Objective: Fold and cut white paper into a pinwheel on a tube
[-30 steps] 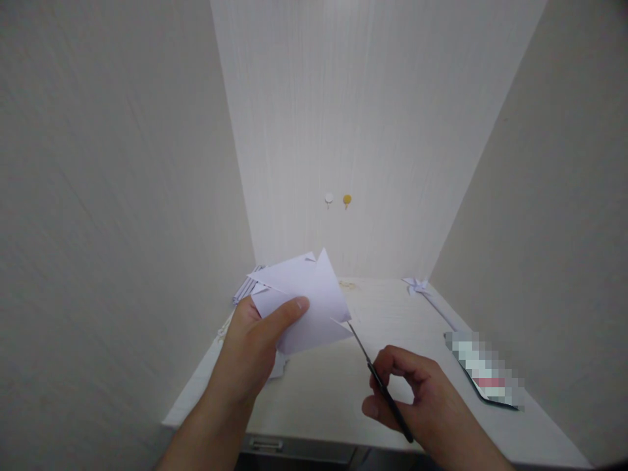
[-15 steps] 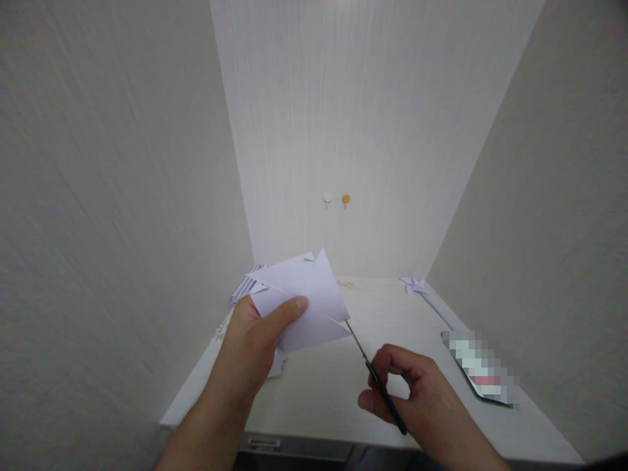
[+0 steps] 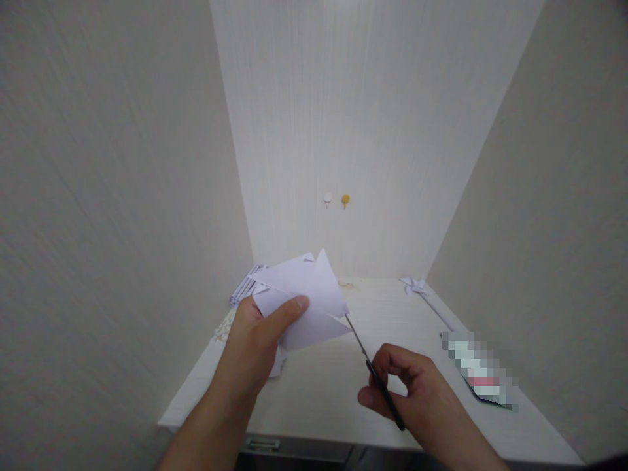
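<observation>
My left hand (image 3: 265, 330) grips a folded white sheet of paper (image 3: 314, 288), its thumb lying flat on top and the other fingers hidden underneath. Slits run in from the paper's edges, one at the top and another on the right side. My right hand (image 3: 407, 386) holds a pair of scissors (image 3: 380, 389) with black handles, fingers curled around the grip. The blades point up and left, and their tips are at the paper's right edge near the slit. Under my left hand, part of another white paper piece (image 3: 279, 365) lies on the table.
The white table (image 3: 314, 409) is boxed in by walls on three sides. Rolled paper sticks (image 3: 245, 284) lie at the back left. A paper pinwheel (image 3: 417, 286) on a stick rests at the back right, near a blurred flat device (image 3: 475, 373). Two hooks (image 3: 346, 199) are on the back wall.
The scissors' tips have shifted slightly up along the paper's right edge, and the slit there gapes a little wider. My left hand and the paper have barely moved.
</observation>
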Available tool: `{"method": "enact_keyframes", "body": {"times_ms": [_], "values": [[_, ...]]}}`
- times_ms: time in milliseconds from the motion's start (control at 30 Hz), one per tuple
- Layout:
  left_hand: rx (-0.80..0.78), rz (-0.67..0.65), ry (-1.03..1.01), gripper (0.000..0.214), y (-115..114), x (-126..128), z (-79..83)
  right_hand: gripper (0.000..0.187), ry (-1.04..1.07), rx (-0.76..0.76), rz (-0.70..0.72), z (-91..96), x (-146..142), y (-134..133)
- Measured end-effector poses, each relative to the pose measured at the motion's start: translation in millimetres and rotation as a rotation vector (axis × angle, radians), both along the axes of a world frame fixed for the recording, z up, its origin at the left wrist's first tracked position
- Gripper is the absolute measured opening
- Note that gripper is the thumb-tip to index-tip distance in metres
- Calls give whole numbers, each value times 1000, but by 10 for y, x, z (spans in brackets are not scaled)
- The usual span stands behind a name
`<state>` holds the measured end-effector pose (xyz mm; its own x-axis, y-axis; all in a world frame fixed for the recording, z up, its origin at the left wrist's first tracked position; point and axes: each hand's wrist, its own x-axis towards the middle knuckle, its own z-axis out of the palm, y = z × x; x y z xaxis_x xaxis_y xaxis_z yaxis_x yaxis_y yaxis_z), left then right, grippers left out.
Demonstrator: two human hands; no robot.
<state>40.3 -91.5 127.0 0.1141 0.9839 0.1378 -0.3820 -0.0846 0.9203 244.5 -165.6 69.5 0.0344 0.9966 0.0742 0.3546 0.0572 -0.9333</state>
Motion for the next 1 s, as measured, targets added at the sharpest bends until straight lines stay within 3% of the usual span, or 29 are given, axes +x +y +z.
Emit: {"method": "enact_keyframes", "body": {"times_ms": [133,233,400,467,767,1000], "values": [[17,40,45,36,108,-10,-114,27,-2,-70,37,-74,79,64],[14,-5,191,29,186,-68,-178,29,80,12,-36,-27,177,144],[12,-302,409,20,184,-77,-172,29,234,295,-186,235,164,279],[30,-385,444,16,154,-51,-151,30,268,361,-173,308,93,316],[59,-498,532,7,147,-20,-170,28,317,303,-151,237,30,311],[71,-548,566,10,89,50,-64,28,276,286,-146,233,104,264]]}}
